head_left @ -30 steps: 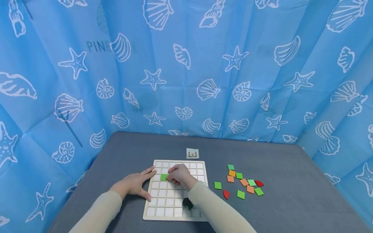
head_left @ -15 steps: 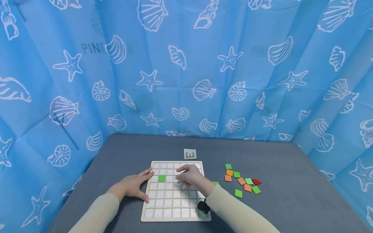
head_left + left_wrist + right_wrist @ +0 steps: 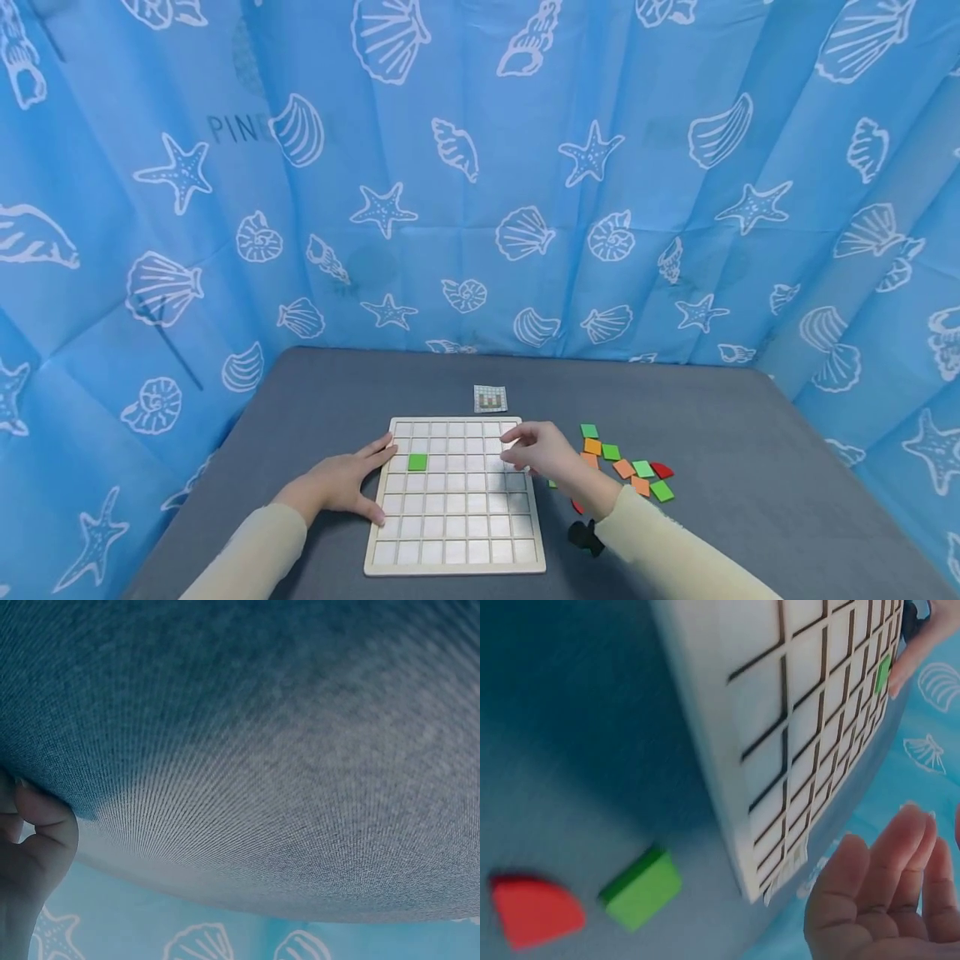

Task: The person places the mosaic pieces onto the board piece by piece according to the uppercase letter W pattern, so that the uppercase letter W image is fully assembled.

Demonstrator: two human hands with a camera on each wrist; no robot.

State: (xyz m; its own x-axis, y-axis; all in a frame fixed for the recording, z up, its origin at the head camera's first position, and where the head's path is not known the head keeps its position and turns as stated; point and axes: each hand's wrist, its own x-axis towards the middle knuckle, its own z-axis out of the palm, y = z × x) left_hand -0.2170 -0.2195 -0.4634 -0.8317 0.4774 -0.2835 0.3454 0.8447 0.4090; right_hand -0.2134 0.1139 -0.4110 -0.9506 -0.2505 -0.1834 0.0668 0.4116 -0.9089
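Observation:
My left hand (image 3: 337, 483) rests along the left edge of a white grid board (image 3: 431, 552), its fingers and thumb spread. A single green square tile (image 3: 417, 462) sits in a cell near the board's upper left. Above the board's right edge hovers my right hand (image 3: 547, 454), with loosely bent fingers and nothing held. In the right wrist view, a loose green tile (image 3: 641, 892) and a red quarter-round piece (image 3: 538, 911) lie beside the board; my forearm partly hides these pieces in the head view. The left wrist view shows mostly the grey tabletop (image 3: 300, 787).
Right of the board lie several loose pieces, among them an orange tile (image 3: 623, 468), a green tile (image 3: 662, 491) and a red piece (image 3: 662, 471). A small pattern card (image 3: 490, 399) lies behind the board. A blue shell-print curtain (image 3: 465, 208) hangs behind the table.
My right hand has let go of the green tile, which stays in its cell, and has moved right across the board to its right edge. The left hand has kept its place.

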